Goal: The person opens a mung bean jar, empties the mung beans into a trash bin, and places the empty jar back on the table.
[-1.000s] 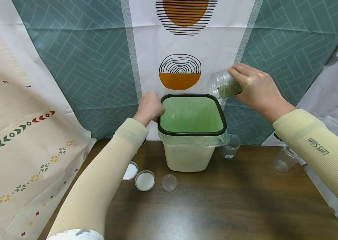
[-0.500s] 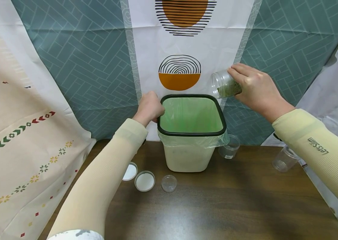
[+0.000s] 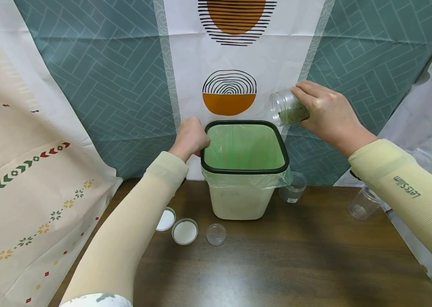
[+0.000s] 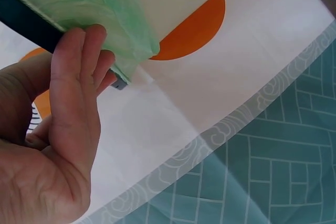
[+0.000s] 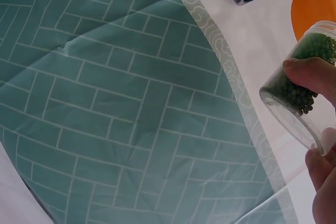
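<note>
In the head view, my right hand [image 3: 329,113] grips a clear jar [image 3: 282,100] lying almost on its side, its mouth toward the bin. Small round green beans [image 5: 296,95] are gathered along the jar's lower wall, seen also in the right wrist view. Below and to the left of the jar mouth stands a pale bin [image 3: 242,200] with a black rim [image 3: 244,171] and a green bag liner [image 3: 244,145]. My left hand [image 3: 191,138] holds the bin's left rim; in the left wrist view its fingers [image 4: 68,87] curl over rim and liner.
On the brown table [image 3: 277,264] lie two white-faced lids [image 3: 185,232] and a clear lid [image 3: 216,234]. A clear jar [image 3: 294,192] stands beside the bin, and another clear container [image 3: 363,205] sits near the right edge. A patterned cloth [image 3: 124,85] hangs behind.
</note>
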`<state>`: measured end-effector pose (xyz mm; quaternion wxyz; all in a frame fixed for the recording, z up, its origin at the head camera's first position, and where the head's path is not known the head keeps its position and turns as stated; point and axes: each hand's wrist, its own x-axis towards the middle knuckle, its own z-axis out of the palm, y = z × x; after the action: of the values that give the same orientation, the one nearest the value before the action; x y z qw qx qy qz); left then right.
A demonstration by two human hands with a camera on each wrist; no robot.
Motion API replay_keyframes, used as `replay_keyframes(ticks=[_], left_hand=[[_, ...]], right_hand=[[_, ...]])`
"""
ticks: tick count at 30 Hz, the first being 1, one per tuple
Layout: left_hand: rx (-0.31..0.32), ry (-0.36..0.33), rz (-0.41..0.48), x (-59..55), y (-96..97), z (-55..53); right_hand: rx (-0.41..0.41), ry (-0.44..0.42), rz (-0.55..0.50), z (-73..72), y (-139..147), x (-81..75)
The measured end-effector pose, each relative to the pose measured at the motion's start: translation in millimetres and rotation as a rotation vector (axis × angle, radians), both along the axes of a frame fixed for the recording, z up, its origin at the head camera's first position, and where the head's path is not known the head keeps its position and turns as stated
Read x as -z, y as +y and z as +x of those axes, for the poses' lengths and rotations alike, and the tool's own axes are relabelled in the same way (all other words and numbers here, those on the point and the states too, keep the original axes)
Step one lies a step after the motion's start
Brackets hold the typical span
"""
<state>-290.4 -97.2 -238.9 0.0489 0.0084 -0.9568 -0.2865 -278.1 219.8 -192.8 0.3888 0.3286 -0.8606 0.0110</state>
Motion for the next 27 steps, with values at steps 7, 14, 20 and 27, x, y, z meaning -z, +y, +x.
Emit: replay_keyframes(ticks=[7,14,20,27], left_hand=[[0.003,0.013,0.011,0.6,-0.9,0.3],[0.003,0.022,0.010,1.2,-0.4,0.4],[0.002,0.021,0.016,1.4,-0.3,0.8],[0.000,0.018,0.011,1.2,-0.3,0.6]], right_hand=[[-0.005,-0.001,0.004,-0.9,0.5,1.6],[-0.008,-0.003,0.008,-1.2,-0.2,2.4],[-0.003,-0.004,0.012,-1.3,-1.3,2.5],[-0.005,0.006,0.016,-1.8,-1.9,2.6]])
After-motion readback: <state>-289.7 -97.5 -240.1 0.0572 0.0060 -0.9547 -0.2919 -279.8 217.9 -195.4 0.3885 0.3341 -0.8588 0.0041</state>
